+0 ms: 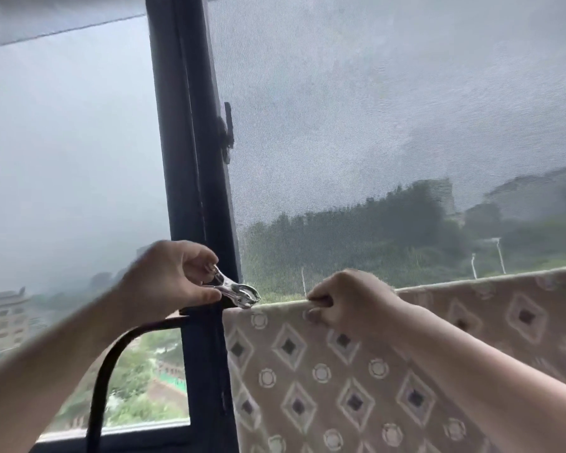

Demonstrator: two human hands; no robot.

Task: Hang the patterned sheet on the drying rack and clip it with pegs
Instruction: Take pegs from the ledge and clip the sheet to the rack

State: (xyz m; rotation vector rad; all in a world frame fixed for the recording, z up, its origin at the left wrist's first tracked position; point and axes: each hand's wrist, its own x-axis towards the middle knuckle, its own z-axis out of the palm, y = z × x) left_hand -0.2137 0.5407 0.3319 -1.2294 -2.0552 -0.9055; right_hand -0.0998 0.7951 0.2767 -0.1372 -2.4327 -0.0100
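Observation:
The patterned sheet (356, 380), beige with diamonds and circles, hangs over the top bar of the drying rack (107, 371), whose dark curved end shows at lower left. My left hand (174, 276) pinches a shiny metal peg (237, 291) by its handles. The peg's jaws sit at the sheet's top left corner. My right hand (350, 300) grips the sheet's top edge over the bar, a little to the right of the peg.
A dark window frame (190, 158) stands upright right behind the hands, with a latch (227, 135) on it. A mesh screen (389, 109) covers the right pane. Pale fabric (46, 18) hangs at the top left.

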